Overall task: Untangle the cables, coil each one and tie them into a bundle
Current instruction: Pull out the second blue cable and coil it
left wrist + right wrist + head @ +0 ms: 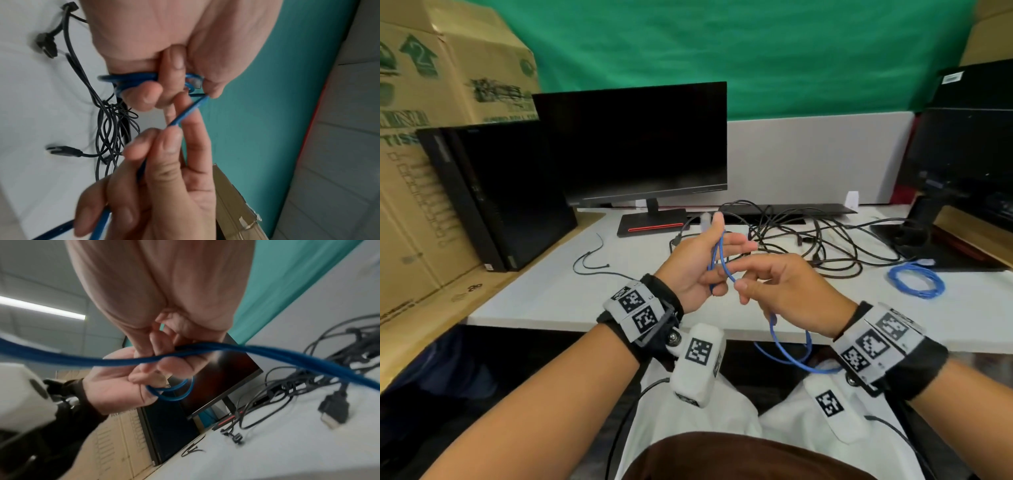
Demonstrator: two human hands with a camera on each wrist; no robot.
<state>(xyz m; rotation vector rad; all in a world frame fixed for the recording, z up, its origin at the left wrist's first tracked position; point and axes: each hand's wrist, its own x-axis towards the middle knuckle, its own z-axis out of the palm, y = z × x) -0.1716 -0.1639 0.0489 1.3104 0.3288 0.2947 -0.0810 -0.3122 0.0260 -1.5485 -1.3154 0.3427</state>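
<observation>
Behind white desk (544, 294), green cloth (756, 51), cardboard boxes (424, 144)

A green curtain (756, 51) is hanging behind a grey partition (818, 157). Cardboard boxes (431, 137) are standing left of the white desk (544, 291); a ceiling strip light (41, 308) is glowing.

The person is wearing black wrist straps (661, 301) carrying grey marker tags (635, 310), white camera blocks (698, 363), and white trousers (688, 428).

Left hand (693, 263): holds small loops of the blue cable (717, 263).
Right hand (784, 284): pinches the same cable.
Bench (619, 274): tangled black cables (818, 236), coiled blue cable (916, 281).
</observation>
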